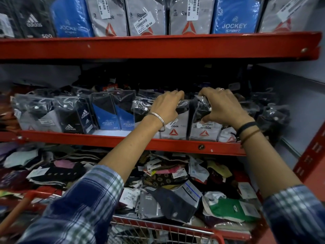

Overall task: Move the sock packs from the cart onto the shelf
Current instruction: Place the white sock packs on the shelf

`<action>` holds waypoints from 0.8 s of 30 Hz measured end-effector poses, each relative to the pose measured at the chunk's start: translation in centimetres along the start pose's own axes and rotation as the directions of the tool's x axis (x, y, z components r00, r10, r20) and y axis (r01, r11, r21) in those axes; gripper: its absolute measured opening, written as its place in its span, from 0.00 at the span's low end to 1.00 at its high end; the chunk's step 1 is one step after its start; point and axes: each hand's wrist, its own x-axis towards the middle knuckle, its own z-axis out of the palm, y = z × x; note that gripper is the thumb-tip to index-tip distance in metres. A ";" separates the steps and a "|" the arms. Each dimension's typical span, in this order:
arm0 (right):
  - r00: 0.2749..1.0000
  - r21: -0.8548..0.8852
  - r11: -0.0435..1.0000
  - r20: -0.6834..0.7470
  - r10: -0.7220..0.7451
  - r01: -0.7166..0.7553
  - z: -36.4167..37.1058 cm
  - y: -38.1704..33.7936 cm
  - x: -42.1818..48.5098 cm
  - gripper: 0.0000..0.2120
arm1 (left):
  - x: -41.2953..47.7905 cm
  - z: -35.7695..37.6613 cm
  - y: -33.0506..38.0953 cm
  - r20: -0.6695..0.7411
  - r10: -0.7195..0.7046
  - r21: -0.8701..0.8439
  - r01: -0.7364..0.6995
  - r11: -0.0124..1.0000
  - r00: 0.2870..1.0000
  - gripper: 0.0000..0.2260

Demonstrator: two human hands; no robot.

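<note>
Two grey Reebok sock packs stand upright side by side on the middle red shelf point(175, 144). My left hand point(167, 107) grips the top of the left Reebok pack point(175, 128). My right hand point(223, 106) pinches the plastic top of the right Reebok pack point(204, 132). Both arms reach over the red wire cart point(167, 228), whose rim shows at the bottom edge. What lies inside the cart is hidden below the view.
Left on the same shelf stand blue Jockey packs point(114, 117), black Adidas packs point(75, 118) and another grey pack point(38, 118). More packs point(270, 113) crowd the right end. The top shelf point(158, 44) holds a full row. Loose socks point(175, 182) pile on the bottom shelf.
</note>
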 end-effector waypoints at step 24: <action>0.987 0.290 0.955 -0.158 -0.014 0.060 6.8 -9.5 -9.3 0.19 | -15.4 3.4 0.4 -0.383 -0.103 -0.255 0.002 0.967 0.918 0.11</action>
